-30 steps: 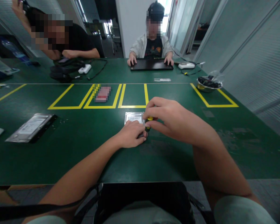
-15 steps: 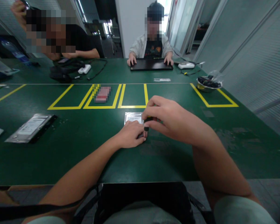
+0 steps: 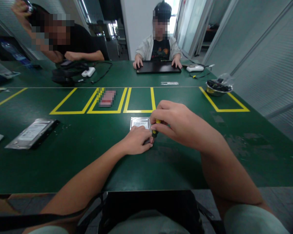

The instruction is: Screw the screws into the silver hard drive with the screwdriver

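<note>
A small silver hard drive (image 3: 139,122) lies on the green table, its near part covered by my left hand (image 3: 138,140). The fingers of that hand rest on the drive and wrap round its near right side. My right hand (image 3: 172,120) pinches a black and yellow screwdriver (image 3: 154,132) that stands nearly upright at the drive's right edge. The screwdriver's tip is too small to make out. Further left on the table (image 3: 75,172) lies a larger hard drive (image 3: 33,132).
A red phone-like object (image 3: 107,98) lies within yellow tape marks. A metal bowl (image 3: 218,88) of dark items stands at the right. Across the table, one person touches a black laptop (image 3: 158,67); another sits by a black bag (image 3: 64,74).
The screwdriver has turned in my right hand, with more yellow showing, and the fingers have shifted slightly. My left hand has stayed in place. The person at the far left has moved their head slightly.
</note>
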The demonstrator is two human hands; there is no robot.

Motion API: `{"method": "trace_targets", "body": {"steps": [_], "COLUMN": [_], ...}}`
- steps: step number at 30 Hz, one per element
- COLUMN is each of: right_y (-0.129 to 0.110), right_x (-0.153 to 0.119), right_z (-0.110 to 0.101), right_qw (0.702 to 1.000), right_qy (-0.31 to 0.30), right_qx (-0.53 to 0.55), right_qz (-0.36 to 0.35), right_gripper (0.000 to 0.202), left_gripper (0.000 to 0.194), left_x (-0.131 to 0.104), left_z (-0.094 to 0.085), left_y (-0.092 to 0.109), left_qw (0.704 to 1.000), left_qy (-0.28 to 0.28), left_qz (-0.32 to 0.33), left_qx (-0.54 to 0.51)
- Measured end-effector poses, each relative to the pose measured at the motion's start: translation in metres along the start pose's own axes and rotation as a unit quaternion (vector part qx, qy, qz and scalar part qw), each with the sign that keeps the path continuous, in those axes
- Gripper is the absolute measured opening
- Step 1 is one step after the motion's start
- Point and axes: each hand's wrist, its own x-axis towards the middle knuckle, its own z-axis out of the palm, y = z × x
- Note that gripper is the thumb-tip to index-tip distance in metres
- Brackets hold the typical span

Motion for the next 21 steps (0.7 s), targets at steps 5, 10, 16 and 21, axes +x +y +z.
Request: {"method": "trace_targets", "body": {"steps": [5, 10, 16, 21], "right_y": [0.0021, 0.0026, 0.0043, 0.0013], "right_x": [-0.0006, -0.0014, -0.0015, -0.0011], "right_z": [-0.0001, -0.0011, -0.0027, -0.0006], "right_qw": [0.999, 0.999, 0.999, 0.999], "right_qy": [0.012, 0.009, -0.019, -0.007], "right_qx": [0.017, 0.004, 0.014, 0.035], "right_qz": [-0.038, -0.035, -0.036, -0.030], "right_gripper": [0.021, 0.019, 0.023, 0.018], "left_gripper": [0.011, 0.011, 0.011, 0.013], "left_x": [-0.0008, -0.0011, -0.0006, -0.0006], "left_z": [-0.0029, -0.0033, -0.0029, -0.0002], "left_y": [0.0015, 0.0023, 0.0018, -0.0001], "left_qw": [1.000, 1.000, 1.000, 1.000], "left_qy": [-0.006, -0.005, -0.002, 0.007], "left_qz": [0.001, -0.004, -0.002, 0.003], "left_qx": [-0.019, -0.027, -0.022, 0.000]}}
